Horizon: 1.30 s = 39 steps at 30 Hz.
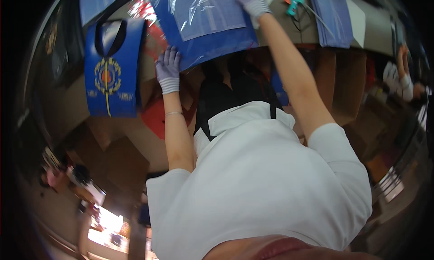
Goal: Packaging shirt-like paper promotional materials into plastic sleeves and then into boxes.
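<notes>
White shirt point(262, 183) fills the near view, both forearms reaching up to the bench. Left hand point(168, 70), gloved, lies flat with fingers spread on the lower edge of the blue fabric piece point(203, 40); right hand point(253, 4), gloved, presses its upper edge. Neither closes around it. A clear plastic sleeve point(203, 7) covers the top, likely slippery. Fabric looks light and limp; best held by edges or corners. Left of it lies a blue vest with gold emblem point(110, 70); a teal glue gun point(291, 0) sits right.
</notes>
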Tool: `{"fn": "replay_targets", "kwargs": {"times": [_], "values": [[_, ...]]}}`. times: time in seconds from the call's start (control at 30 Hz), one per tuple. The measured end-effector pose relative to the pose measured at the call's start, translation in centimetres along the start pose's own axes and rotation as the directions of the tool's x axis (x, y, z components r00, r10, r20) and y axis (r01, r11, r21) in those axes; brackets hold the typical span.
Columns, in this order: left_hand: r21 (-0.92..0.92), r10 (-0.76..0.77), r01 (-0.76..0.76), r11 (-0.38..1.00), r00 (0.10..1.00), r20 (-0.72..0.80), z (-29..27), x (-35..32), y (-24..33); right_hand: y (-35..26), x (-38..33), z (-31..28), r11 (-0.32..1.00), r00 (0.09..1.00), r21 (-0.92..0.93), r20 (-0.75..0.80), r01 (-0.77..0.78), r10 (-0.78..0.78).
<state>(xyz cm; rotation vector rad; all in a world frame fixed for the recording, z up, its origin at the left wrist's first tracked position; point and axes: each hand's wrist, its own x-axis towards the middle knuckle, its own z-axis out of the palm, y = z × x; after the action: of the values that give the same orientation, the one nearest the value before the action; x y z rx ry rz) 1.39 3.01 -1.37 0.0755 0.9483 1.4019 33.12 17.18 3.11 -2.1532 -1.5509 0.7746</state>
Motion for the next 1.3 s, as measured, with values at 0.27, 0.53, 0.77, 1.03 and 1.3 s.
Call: {"fn": "replay_targets", "kwargs": {"times": [0.27, 0.53, 0.77, 1.03, 1.3], "values": [[0.139, -0.163, 0.157, 0.978, 0.986, 0.037, -3.6, -0.1, 1.8, -3.1, -21.6, -18.5, 0.859, 0.994, 0.509, 0.053, 0.057, -0.097], [0.325, -0.266, 0.250, 0.912, 0.964, 0.004, -1.0, 0.4, 2.2, 17.9, -26.5, -26.4, 0.527, 0.877, -0.746, 0.481, 0.407, 0.003], [0.665, -0.272, 0.091, 0.741, 0.946, 0.174, -1.5, -0.5, 2.5, 30.4, -20.3, -1.5, 0.317, 0.578, -0.653, 0.757, 0.688, 0.304], [0.609, 0.386, -0.043, -0.792, 0.737, 0.554, 1.9, -1.0, 12.5, 26.2, -16.9, 6.2, 0.318, 0.442, -0.424, 0.897, 0.848, 0.017], [0.576, 0.261, -0.062, -0.815, 0.849, 0.461, 5.7, -1.7, 15.9, 12.0, -18.1, 2.0, 0.471, 0.488, -0.285, 0.780, 0.835, -0.392]]}}
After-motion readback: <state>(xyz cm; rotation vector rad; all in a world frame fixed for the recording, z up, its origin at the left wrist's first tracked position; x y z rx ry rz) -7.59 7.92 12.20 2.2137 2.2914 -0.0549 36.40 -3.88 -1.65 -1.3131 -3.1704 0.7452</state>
